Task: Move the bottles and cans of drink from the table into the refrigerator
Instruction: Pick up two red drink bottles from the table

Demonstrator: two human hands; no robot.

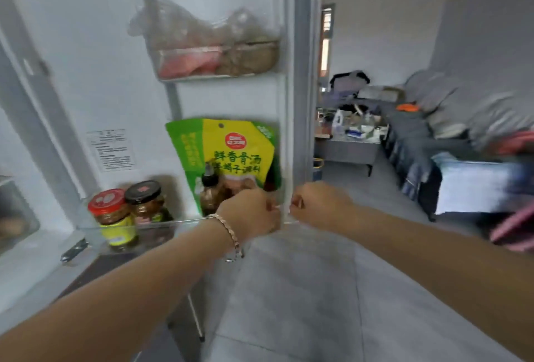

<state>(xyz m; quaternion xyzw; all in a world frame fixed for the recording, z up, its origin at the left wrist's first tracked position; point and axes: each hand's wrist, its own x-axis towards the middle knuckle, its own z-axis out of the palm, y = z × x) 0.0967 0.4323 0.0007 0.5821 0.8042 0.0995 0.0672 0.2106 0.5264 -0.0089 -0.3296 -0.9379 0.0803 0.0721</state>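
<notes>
1. The refrigerator door (115,44) is standing open on the left, with its inner face turned toward the viewer.
2. The left hand (248,211), which is wearing a bracelet (228,231) at the wrist, is curling its fingers over the right end of the clear lower door shelf (161,221) and gripping it.
3. The right hand (320,202) is sitting just right of the left hand, almost touching it, with its fingers curled against the door's right edge. Blur is hiding whether it is clamping the edge or the shelf end.
4. A green and yellow seasoning pouch (231,153) is standing upright in the lower door shelf. A dark bottle (209,191) is standing in front of it, just beside the left hand.
5. A red-lidded jar (111,211) and a black-lidded jar (146,200) are standing side by side at the left end of the same shelf.
6. The upper door shelf (216,72) is holding clear bags (202,38) of food.
7. The low table (346,150) is standing far off, right of the door and beside a grey sofa (419,130). The things on it are too blurred to make out bottles or cans.
</notes>
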